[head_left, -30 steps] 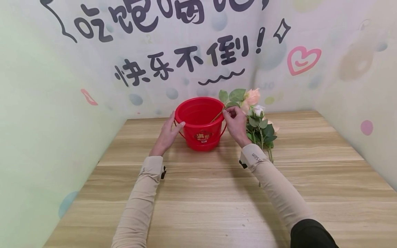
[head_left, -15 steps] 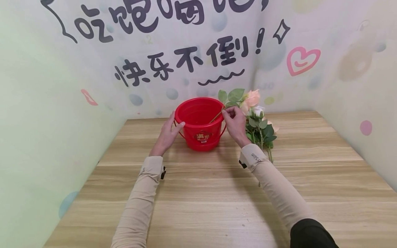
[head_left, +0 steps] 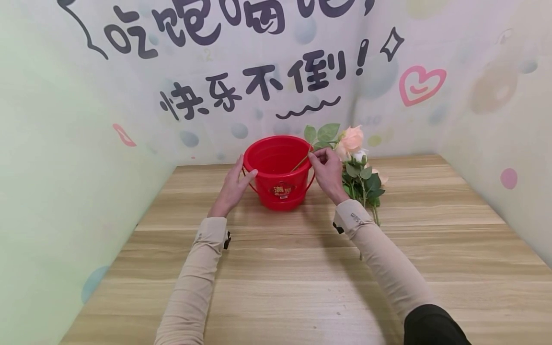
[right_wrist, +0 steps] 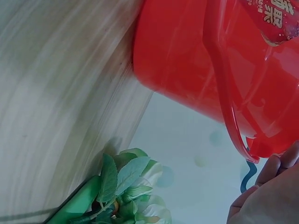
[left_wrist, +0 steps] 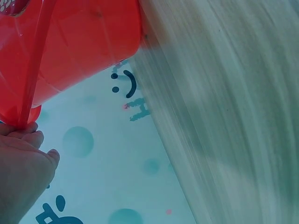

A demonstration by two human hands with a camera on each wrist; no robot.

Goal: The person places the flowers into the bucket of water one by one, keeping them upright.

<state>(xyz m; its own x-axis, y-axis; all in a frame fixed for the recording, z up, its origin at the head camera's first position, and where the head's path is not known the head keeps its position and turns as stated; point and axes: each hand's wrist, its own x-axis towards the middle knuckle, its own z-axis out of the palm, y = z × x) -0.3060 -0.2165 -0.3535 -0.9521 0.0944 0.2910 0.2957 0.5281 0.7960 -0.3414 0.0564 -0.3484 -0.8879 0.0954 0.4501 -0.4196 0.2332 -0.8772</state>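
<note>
A red bucket (head_left: 284, 203) with a gold-lettered label stands upright on the table. My left hand (head_left: 233, 188) holds its left rim, thumb at the front; in the left wrist view the fingertips (left_wrist: 32, 135) meet the rim beside the handle. At the right rim my right hand (head_left: 328, 171) pinches the stem of a peach rose (head_left: 350, 143). That stem slants down into the bucket, while the bloom and green leaves (head_left: 328, 132) lean out to the right. In the right wrist view the right hand (right_wrist: 268, 198) is partly cut off by the frame edge.
More artificial flowers with dark leaves (head_left: 373, 183) lie on the table right of the bucket, partly behind my right hand, their stems towards me. The wooden table (head_left: 276, 287) meets a printed backdrop (head_left: 224, 134) just behind the bucket, with walls at both sides.
The peach rose's bloom has turned a little and shifted slightly right. Both hands and the bucket have stayed where they were.
</note>
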